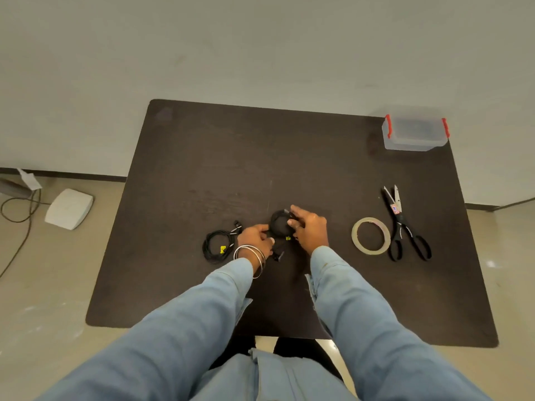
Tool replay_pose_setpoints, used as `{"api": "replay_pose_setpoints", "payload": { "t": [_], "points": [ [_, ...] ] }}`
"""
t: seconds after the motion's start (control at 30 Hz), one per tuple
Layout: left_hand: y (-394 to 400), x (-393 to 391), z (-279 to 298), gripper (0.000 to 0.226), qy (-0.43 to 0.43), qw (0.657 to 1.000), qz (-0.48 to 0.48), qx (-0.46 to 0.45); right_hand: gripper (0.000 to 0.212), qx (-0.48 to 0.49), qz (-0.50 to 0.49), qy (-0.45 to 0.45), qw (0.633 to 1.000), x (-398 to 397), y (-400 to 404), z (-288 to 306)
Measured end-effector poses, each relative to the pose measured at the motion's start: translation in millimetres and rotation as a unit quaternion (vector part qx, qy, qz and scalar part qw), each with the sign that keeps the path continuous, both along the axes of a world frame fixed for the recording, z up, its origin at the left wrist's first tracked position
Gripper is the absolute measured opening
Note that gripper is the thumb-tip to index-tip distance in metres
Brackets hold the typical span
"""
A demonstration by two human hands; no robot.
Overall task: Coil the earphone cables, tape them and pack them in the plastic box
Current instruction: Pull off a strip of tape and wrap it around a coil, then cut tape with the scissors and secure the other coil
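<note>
Both sleeves [362,328] reach over my counter [202,169]; my left hand [254,237] and right hand [308,227] pinch one coiled earphone cable [278,224] between them. Another cable [215,247] lies left; tape [370,235], scissors [405,224], box [414,134] right.

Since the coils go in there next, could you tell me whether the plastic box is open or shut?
Shut: the plastic box has its lid on, with both red clips down at its ends.

Black coiled earphone cable [278,224] mid-table; lidded plastic box [414,132] far-right corner.
</note>
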State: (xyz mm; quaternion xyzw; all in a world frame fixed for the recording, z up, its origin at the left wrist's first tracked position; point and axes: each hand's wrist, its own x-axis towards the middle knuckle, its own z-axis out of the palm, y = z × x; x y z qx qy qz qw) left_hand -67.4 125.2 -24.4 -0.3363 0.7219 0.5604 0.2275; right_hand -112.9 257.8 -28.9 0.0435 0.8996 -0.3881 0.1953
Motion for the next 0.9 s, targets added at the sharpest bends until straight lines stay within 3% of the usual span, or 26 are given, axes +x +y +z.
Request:
{"api": "replay_pose_setpoints", "payload": {
  "t": [0.1,0.2,0.4,0.67,0.8,0.9],
  "points": [
    [4.2,-4.2,-2.1,0.033,0.002,0.998,-0.032,-0.05,0.052,0.062,0.073,-0.006,0.995,-9.2,4.1,-2.4],
    [8.8,-4.8,-5.2,0.03,-0.005,0.993,-0.057,-0.104,0.053,0.065,0.067,0.003,0.996,-13.1,10.7,-7.5],
    [29.3,-1.4,-2.4,0.013,-0.055,0.996,0.035,-0.055,0.04,0.043,0.106,0.028,0.993,-20.1,25.2,-6.8],
    [35.6,-0.5,-7.1,0.012,-0.02,0.989,0.068,-0.13,0.042,0.0,0.143,0.019,0.989,-20.4,40.6,-2.1],
    [42.3,-3.1,2.3,0.014,0.049,0.978,0.04,-0.2,0.039,-0.039,0.066,0.04,0.996,-21.4,62.2,9.1],
    [58.7,-11.4,8.6,0.016,0.121,0.971,-0.004,-0.205,0.026,-0.053,-0.084,0.079,0.992,-22.2,103.3,19.2]
  ]
}}
